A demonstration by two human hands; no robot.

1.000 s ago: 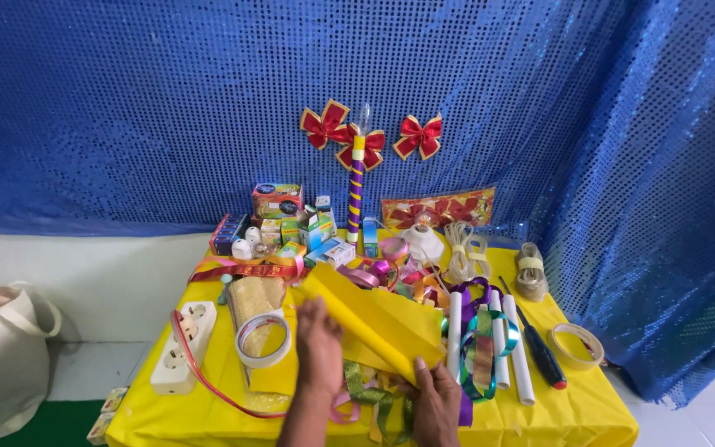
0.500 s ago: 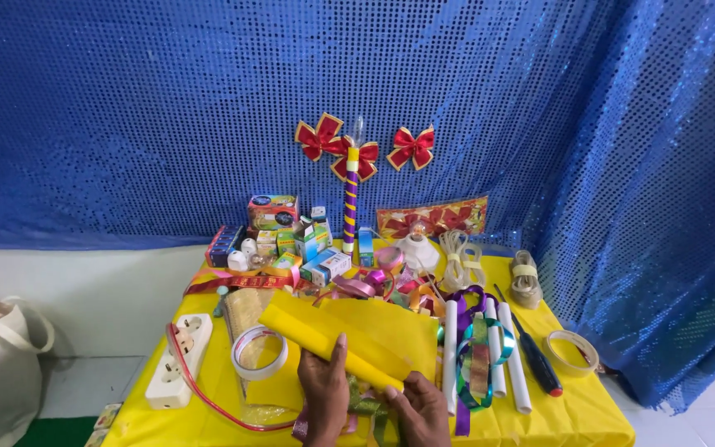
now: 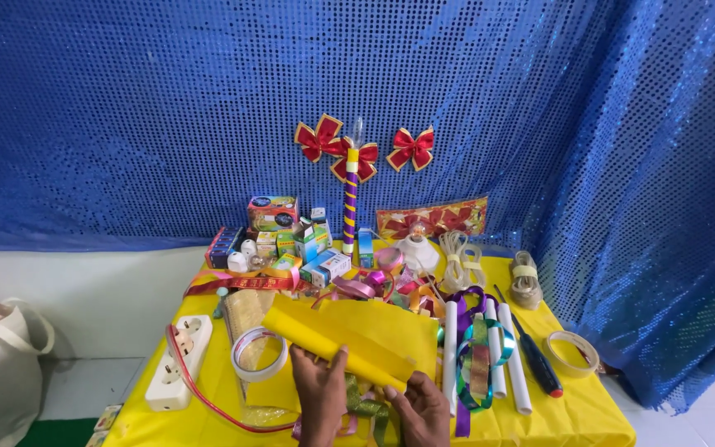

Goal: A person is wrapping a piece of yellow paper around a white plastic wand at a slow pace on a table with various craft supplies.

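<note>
Left hand (image 3: 320,389) and right hand (image 3: 424,407) both pinch the folded yellow paper sheet (image 3: 349,338), lifted at 6 o'clock of the table (image 3: 589,414), clear of the tape roll (image 3: 259,353) at 9 o'clock.

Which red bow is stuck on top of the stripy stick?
The middle red bow, the lowest of the three. It sits right against the top of the purple-and-yellow striped stick. The left bow and the right bow are on the blue sequin curtain instead.

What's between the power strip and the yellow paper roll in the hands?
In the head view, a tape ring lies between the power strip and the yellow paper roll, with a red cord curving beneath it.
</note>
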